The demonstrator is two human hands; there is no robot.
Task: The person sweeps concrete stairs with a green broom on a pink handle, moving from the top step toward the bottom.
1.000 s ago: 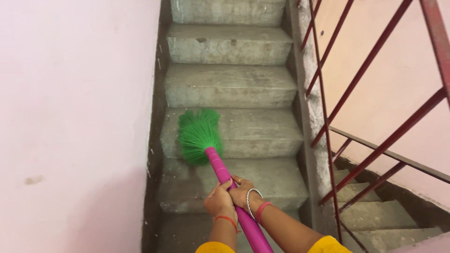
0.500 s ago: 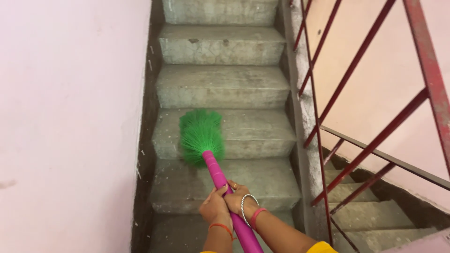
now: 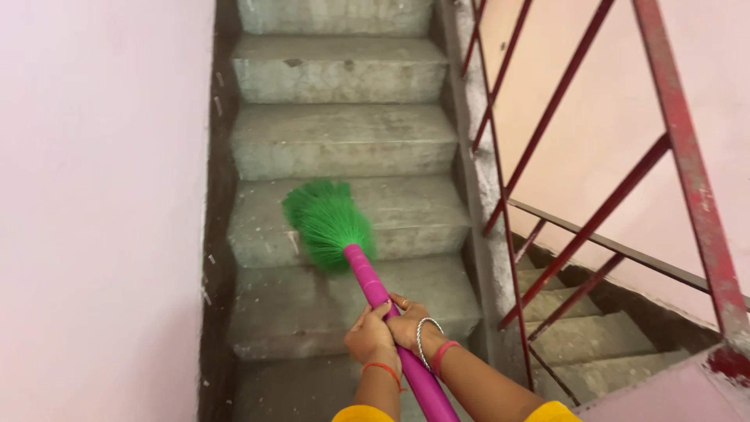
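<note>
Pink plastered wall (image 3: 94, 195) fills the left of the view. Right of it rises a flight of bare grey concrete stair steps (image 3: 344, 141), dusty and stained, climbing from near to far. A dark red metal stair railing (image 3: 562, 101) bounds the flight on the right, with a lower flight visible through its bars.

The long broom with a magenta plastic handle and a fan of green plastic bristles (image 3: 355, 258) lies along the middle of the stairs, its handle running from the near edge up and to the left. The bristle head rests on the tread of the third visible step from the near edge, left of centre, spilling over that step's front edge.

Both hands are closed round the handle on its near part. The left hand (image 3: 371, 337) sits just left of the shaft, and the right hand (image 3: 408, 322) is wrapped over it from the right, the two touching. A silver metal bangle (image 3: 423, 341) circles the right wrist.

Judged from the pose, a sweeping stroke across this tread is in hand. A further stroke would call for keeping the bristles pressed flat and drawing dust toward the front edge, clear of the wall corner.
</note>
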